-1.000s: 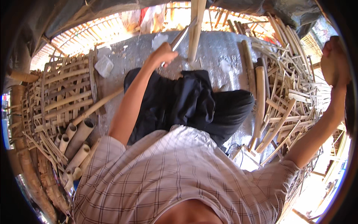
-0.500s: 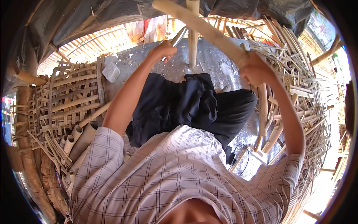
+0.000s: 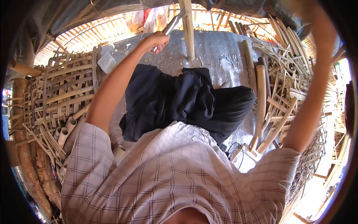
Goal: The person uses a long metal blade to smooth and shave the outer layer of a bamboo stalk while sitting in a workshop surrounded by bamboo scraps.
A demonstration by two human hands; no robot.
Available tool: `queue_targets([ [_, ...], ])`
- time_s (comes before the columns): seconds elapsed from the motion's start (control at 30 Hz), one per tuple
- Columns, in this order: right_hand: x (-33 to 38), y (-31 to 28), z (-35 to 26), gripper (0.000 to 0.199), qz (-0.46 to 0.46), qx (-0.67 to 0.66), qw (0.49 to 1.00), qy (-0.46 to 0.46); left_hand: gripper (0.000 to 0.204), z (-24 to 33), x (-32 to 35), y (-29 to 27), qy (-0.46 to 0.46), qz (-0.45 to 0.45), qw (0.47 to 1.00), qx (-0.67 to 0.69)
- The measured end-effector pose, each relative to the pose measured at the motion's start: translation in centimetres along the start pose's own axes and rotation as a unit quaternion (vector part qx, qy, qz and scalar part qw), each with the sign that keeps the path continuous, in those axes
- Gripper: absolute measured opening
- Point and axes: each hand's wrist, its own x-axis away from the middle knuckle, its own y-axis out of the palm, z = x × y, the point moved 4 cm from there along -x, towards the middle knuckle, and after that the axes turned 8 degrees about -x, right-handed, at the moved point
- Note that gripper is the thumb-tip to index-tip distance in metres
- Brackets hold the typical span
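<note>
1. Head view, upper middle: the left hand (image 3: 158, 40) is closed in a fist around a narrow metal blade (image 3: 173, 24), which slants up and to the right out of the fingers. A short end of it shows below the fist.
2. Head view, top centre: a pale bamboo pole (image 3: 188, 33) stands nearly upright, its top running out of the frame. The blade's far end meets or overlaps the pole's left edge; whether they touch, I cannot tell.
3. Head view, upper right corner: the right hand (image 3: 317, 18) is raised high and badly blurred. I cannot tell whether it is closed, or what it may be gripping.
4. Head view, centre: black trousers (image 3: 149, 100) cover the person's legs, with a pale checked shirt (image 3: 179, 168) filling the lower middle.
5. Head view, upper middle, behind the legs: a grey sheet (image 3: 212, 44) covers the ground under the pole's foot. A crumpled translucent piece of plastic (image 3: 107, 62) lies upper left and a whitish scrap (image 3: 225, 64) right of the pole.
6. Head view, left: a bamboo lattice (image 3: 69, 87) stands above several hollow bamboo tubes (image 3: 62, 139).
7. Head view, right: thick bamboo lengths (image 3: 260, 99) lie beside a tangled heap of split bamboo (image 3: 289, 87). A thin black cord (image 3: 242, 156) loops below, near the shirt.
</note>
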Motion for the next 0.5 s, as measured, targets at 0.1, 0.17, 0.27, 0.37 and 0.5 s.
queue_targets([
  [0.1,12.6,4.3,7.1,0.061,-0.222,0.18,0.853,0.436,0.011,2.3,-1.0,1.7,0.032,-0.022,0.999,-0.014],
  [0.17,19.4,7.0,13.0,0.054,-0.407,0.302,0.856,0.103,0.014,2.1,-2.7,4.0,0.08,0.016,0.993,-0.091],
  [0.27,13.5,4.4,12.0,0.035,-0.332,0.053,0.825,0.454,0.024,1.9,-2.2,2.7,0.096,0.024,0.992,-0.08],
  [0.37,6.4,1.5,8.1,0.031,-0.313,0.094,0.867,0.377,0.016,2.2,-0.9,1.5,0.056,0.005,0.99,-0.129],
  [0.5,1.3,-2.2,1.6,0.038,-0.182,0.081,0.952,0.231,0.016,3.3,-1.8,2.7,0.068,-0.038,0.994,-0.071],
])
